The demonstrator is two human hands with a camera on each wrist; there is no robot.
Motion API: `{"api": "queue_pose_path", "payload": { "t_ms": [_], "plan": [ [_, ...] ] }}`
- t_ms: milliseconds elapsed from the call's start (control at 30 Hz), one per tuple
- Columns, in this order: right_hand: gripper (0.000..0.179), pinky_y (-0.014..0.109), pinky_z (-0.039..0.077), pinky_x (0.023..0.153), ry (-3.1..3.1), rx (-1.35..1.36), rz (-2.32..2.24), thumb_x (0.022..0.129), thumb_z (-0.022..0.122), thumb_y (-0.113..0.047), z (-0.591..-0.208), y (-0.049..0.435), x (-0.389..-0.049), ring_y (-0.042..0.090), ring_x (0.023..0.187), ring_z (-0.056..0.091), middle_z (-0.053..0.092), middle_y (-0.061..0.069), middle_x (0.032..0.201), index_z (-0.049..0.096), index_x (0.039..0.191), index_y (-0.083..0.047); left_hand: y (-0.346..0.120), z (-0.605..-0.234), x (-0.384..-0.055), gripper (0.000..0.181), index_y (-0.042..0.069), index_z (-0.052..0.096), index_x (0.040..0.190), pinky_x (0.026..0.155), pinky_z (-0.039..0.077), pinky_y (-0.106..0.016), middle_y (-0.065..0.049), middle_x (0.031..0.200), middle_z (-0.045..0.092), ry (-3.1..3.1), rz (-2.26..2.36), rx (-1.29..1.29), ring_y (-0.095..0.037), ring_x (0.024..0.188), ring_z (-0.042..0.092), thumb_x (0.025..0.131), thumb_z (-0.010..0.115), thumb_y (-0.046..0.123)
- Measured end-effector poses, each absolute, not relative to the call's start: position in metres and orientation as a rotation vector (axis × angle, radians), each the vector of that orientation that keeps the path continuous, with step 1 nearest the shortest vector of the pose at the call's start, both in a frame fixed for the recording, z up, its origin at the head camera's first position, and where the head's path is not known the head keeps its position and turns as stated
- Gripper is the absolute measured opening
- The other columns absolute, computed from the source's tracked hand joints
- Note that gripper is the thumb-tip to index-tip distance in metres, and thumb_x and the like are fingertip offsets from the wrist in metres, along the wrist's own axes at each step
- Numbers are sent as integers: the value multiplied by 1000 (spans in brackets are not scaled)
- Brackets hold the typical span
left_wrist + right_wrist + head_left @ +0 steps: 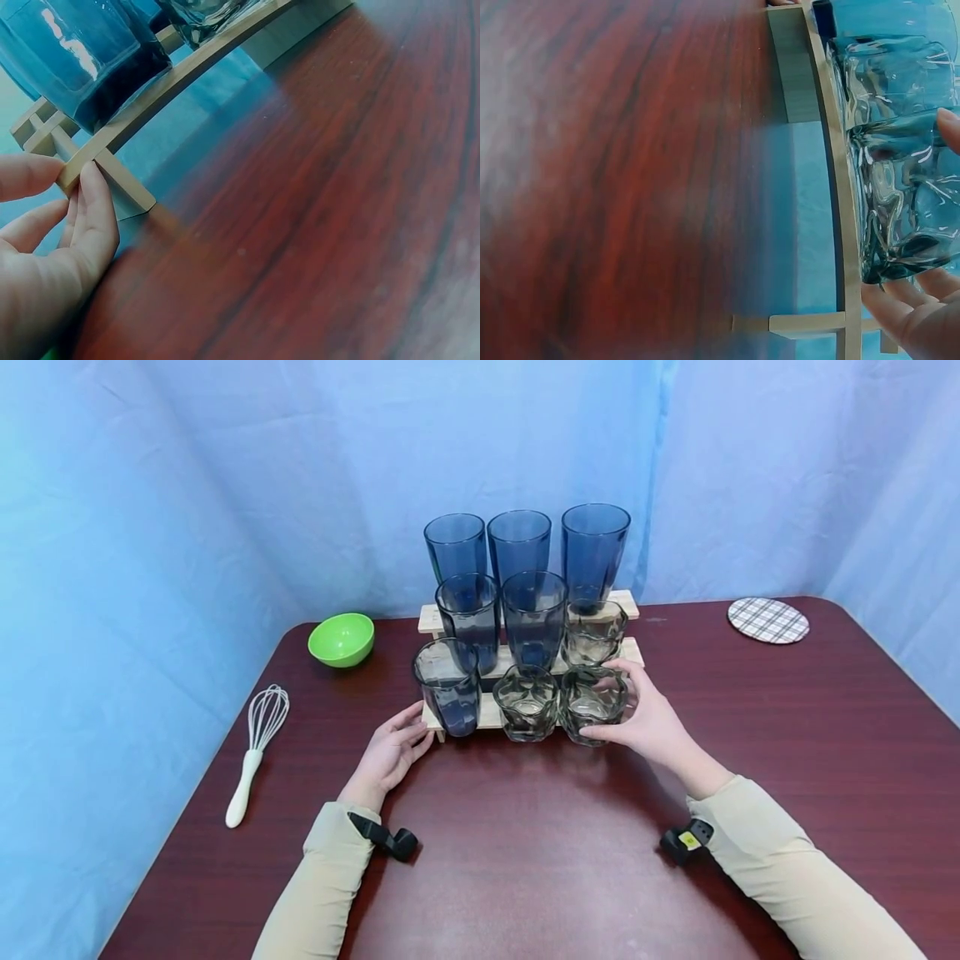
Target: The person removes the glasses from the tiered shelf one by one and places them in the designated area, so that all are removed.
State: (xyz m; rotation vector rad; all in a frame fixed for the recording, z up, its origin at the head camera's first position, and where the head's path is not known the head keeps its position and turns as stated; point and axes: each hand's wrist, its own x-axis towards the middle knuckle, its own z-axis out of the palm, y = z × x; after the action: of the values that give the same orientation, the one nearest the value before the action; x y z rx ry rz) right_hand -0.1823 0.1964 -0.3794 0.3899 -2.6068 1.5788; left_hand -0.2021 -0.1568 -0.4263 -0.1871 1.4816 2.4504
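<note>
A tiered wooden rack (491, 714) holds tall blue glasses and short wavy smoky tumblers. My left hand (392, 747) pinches the left end of its lowest shelf (124, 127), thumb on one side and fingertips on the other. Around the rightmost short tumbler (592, 706) on that shelf, my right hand (648, 718) curls its thumb and fingers. The right wrist view shows this tumbler (904, 202) on the shelf, beside another short tumbler (527, 706). A tall blue glass (453, 693) stands at the shelf's left end, close to my left hand.
Three tall blue glasses (519, 539) stand on the top tier. Two tall glasses (534, 618) and a short tumbler (594, 639) occupy the middle one. A green bowl (341, 641) and a white whisk (255, 756) lie left; a checked round mat (768, 620) lies far right.
</note>
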Motion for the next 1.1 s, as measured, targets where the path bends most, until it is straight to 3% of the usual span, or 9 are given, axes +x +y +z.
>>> {"api": "queue_pose_path", "payload": {
  "t_ms": [267, 667, 1100],
  "plan": [
    [87, 18, 48, 67, -2599, 418, 1489, 64, 88, -16, -376, 197, -173, 16, 102, 55, 59, 11, 117, 40, 137, -17, -155, -429, -202, 54, -1, 25, 147, 76, 51, -18, 3, 88, 54, 1473, 2468, -194, -5, 75, 60, 96, 36, -9],
    [86, 14, 51, 71, -2503, 418, 1512, 60, 88, -3, -379, 217, -164, 5, 94, 61, 61, 14, 113, 43, 132, -9, -155, -429, -200, 55, -3, 22, 148, 78, 50, -18, 3, 92, 53, 1499, 2460, -161, -5, 78, 59, 95, 36, -10],
    [83, 9, 49, 68, -2424, 336, 1521, 61, 84, 6, -374, 252, -156, -5, 88, 60, 61, -13, 103, 41, 131, -8, -156, -431, -200, 54, -2, 24, 148, 79, 50, -18, 2, 95, 53, 1505, 2460, -165, -5, 80, 59, 95, 37, -9]
  ]
}}
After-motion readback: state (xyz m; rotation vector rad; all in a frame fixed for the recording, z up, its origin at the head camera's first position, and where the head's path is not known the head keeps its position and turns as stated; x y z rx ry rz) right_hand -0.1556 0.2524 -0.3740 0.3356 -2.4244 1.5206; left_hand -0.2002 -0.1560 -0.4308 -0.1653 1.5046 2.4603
